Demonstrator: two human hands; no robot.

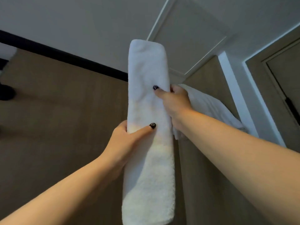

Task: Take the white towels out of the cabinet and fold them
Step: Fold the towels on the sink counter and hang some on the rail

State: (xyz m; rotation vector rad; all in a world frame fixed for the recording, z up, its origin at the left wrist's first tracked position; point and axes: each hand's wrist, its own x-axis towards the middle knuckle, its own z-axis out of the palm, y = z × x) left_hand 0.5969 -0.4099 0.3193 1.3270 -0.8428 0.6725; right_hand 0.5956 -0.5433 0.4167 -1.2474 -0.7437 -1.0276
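Two hands gripping one long, fluffy white terry towel (149, 127), folded narrow: left hand (125, 140) at 7 o'clock, right hand (175, 103) at 2 o'clock, thumbs pressed in.

A white terry towel (148, 127), folded into a long narrow strip, is held up high and nearly upright, its rounded folded end at the top near the ceiling and its lower end hanging down toward the camera. The left hand (125, 140) grips its left edge about halfway down, thumb pressed across the front. The right hand (174, 101) grips its right edge a little higher, thumb on the front too. A second white towel (211, 106) lies just behind the right hand, stretching away to the right, loosely rumpled and partly hidden by the forearm.
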